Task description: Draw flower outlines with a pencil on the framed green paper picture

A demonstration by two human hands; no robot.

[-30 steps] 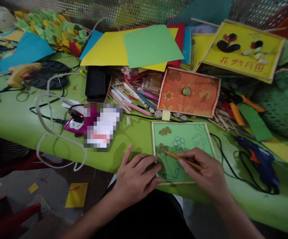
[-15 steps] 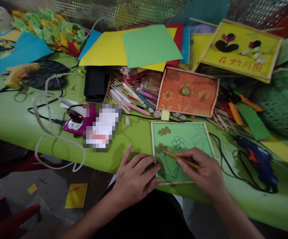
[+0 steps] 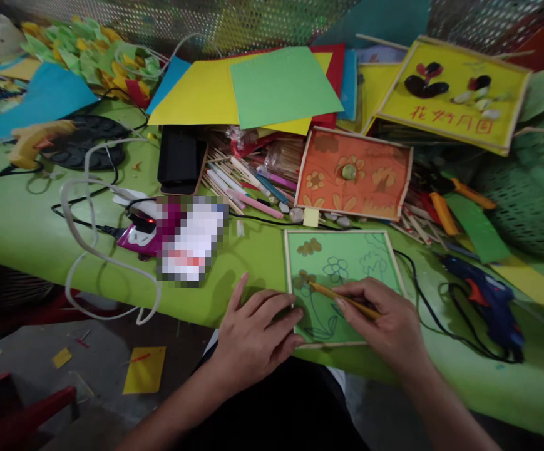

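Observation:
My right hand (image 3: 387, 316) pinches a slim yellow pen-like tool (image 3: 328, 292), a pencil or a brush, I cannot tell which. Its tip meets a partly brown flower on a green picture board (image 3: 347, 247) with a thin wooden rim. A brown cloud shape fills the board's upper left corner; the other flowers, leaves and a tree are dark outlines. Resting on the board's left rim and lower left corner, my left hand (image 3: 260, 332) has its fingers stretched and apart, thumb tucked near the bottom edge. Part of the board's lower right is covered by my right hand.
A blue glue gun (image 3: 485, 307) with black cord lies to the right. Behind the board are an orange framed picture (image 3: 354, 200), sticks, pens and coloured paper sheets (image 3: 285, 88). A purple power strip (image 3: 144, 235) with white cable and a blurred-out object (image 3: 194, 241) are at left.
The tool's tip has shifted very slightly right on the brown flower. My left hand stays in the same place on the board.

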